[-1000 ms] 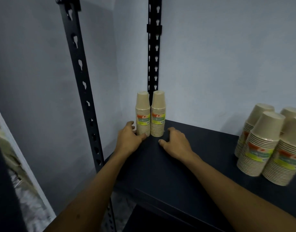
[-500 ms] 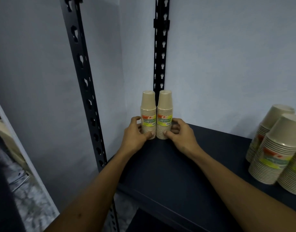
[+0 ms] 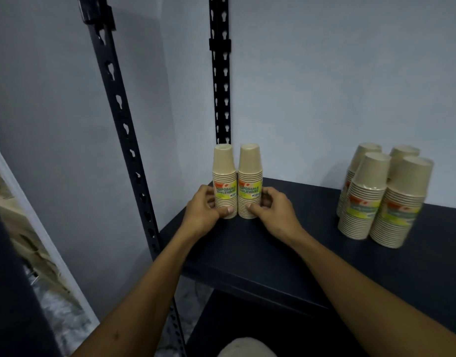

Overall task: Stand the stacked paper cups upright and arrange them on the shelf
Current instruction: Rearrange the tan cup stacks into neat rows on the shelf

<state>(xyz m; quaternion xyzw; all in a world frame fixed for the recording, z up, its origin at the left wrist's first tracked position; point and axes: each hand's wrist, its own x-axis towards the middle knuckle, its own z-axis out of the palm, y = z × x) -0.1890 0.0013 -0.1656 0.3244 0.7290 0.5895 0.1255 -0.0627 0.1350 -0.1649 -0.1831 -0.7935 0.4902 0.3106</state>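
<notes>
Two cup stacks [image 3: 237, 181] stand upright, touching, at the shelf's [image 3: 273, 253] back left corner. The left hand [image 3: 202, 211] and right hand [image 3: 274, 210] each pinch one stack low; squeezing gently should align them without tipping.

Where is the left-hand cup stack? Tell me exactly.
In the head view, the left cup stack stands upright in the shelf's back-left corner, touching the right stack, gripped by the left hand.
</notes>
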